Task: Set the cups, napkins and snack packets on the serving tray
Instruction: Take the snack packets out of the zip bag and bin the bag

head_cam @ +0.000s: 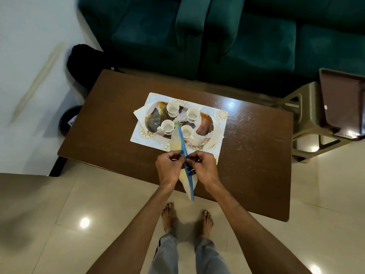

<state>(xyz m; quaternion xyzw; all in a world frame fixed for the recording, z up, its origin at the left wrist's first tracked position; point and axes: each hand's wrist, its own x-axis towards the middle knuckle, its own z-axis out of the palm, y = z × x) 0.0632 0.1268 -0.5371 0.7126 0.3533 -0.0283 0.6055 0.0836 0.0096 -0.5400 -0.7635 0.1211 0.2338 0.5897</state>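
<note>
An oval serving tray [205,125] with a leaf pattern lies on a white placemat [221,119] on the brown table. Several small white cups [173,108] stand upright on the tray. A white napkin [139,113] sticks out from under the tray's left end. My left hand [170,167] and my right hand [203,165] both pinch the blue zip strip of a clear plastic packet [184,147], held edge-on above the table's near edge. What the packet holds is hard to make out.
The brown table [256,155] stands in front of a green sofa [237,36]. A plastic stool with a brown tray [341,103] on it is at the right. A black bag [83,62] lies on the floor at the table's far left.
</note>
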